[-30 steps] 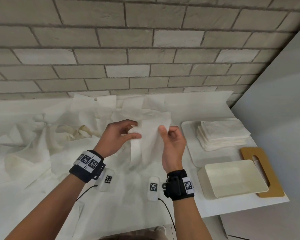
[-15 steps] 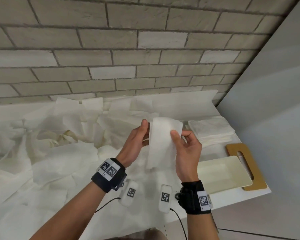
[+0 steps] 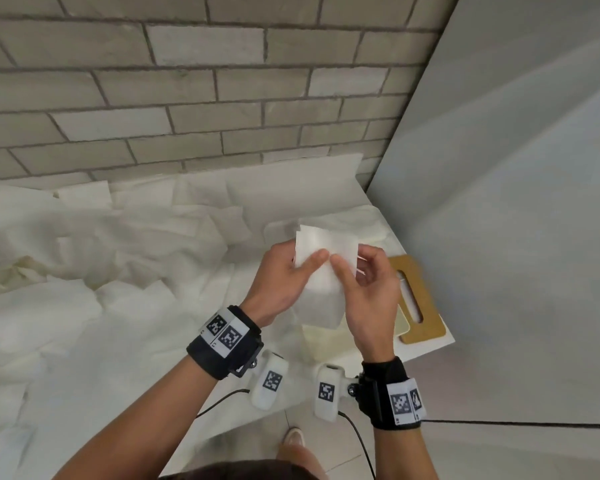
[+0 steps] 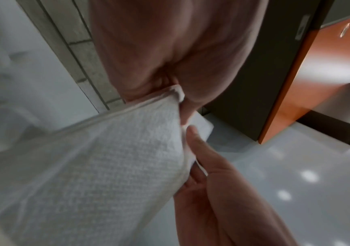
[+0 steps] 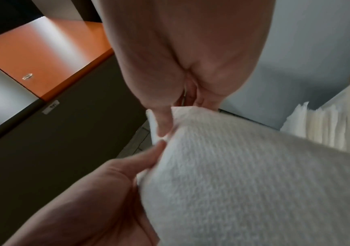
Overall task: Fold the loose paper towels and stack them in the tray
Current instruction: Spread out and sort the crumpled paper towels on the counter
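White, soft and featherlight, a folded paper towel (image 3: 321,268) hangs pinched at its upper edge between both hands (image 3: 326,282), best gripped at corners.

A: Head view: even, soft indoor light; brick wall (image 3: 194,98) courses bow toward the edges.
B: Wrist views: motion blur, palms out of focus; ceiling lights glare on the glossy floor (image 4: 285,183)
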Demonstrator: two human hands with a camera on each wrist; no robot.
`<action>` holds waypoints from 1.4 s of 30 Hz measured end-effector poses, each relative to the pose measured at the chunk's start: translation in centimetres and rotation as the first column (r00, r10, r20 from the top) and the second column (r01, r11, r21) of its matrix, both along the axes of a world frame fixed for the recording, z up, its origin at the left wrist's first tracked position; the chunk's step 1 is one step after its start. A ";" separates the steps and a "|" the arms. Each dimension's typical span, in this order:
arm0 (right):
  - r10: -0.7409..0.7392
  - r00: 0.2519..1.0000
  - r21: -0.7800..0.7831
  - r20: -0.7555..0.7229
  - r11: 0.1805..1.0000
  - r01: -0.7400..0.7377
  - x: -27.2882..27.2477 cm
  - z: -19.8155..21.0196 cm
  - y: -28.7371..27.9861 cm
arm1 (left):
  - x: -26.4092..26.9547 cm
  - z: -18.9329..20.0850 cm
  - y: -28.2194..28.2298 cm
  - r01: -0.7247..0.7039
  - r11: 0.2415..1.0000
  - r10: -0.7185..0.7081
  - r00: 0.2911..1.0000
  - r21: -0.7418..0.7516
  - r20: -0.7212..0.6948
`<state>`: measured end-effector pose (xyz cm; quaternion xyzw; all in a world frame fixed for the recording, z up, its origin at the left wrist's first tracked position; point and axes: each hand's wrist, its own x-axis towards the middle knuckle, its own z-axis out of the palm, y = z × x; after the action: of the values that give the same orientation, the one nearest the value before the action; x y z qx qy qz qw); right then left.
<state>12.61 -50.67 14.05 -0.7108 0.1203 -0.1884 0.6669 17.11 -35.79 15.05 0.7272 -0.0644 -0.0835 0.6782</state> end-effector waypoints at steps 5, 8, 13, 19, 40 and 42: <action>0.312 0.907 0.129 -0.283 0.949 -0.287 -1.6 -1.4 -7.5 | -0.4 0.2 -5.0 -0.213 0.947 0.206 0.977 -0.239 -0.053; 0.255 0.908 0.166 -0.332 0.964 -0.210 -2.1 -2.8 -11.9 | -0.8 -1.1 -5.1 -0.333 0.932 0.335 0.942 -0.147 -0.009; 0.047 0.917 -0.269 -0.396 0.949 -0.165 -1.1 -6.0 -15.4 | -3.0 -7.2 -4.7 -0.246 0.886 0.213 0.969 0.393 0.126; -0.108 0.900 -0.882 -0.423 0.276 -0.381 0.0 -11.2 -13.5 | -4.1 -11.4 -7.0 -0.108 0.567 -0.142 0.964 0.816 0.226; 0.271 0.752 -0.548 -0.600 0.546 -0.634 11.5 -10.2 15.1 | 0.4 -18.1 26.8 -0.114 0.430 0.331 0.943 0.896 -0.039; 0.230 0.704 -0.548 -0.672 0.486 -0.681 13.7 -12.9 16.6 | 0.3 -18.0 26.9 -0.160 0.484 0.315 0.949 0.860 -0.001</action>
<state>26.35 -34.08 1.16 -0.9492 -0.0013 0.1689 0.2655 17.37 -8.88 -2.97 0.9576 0.1399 -0.0669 0.2430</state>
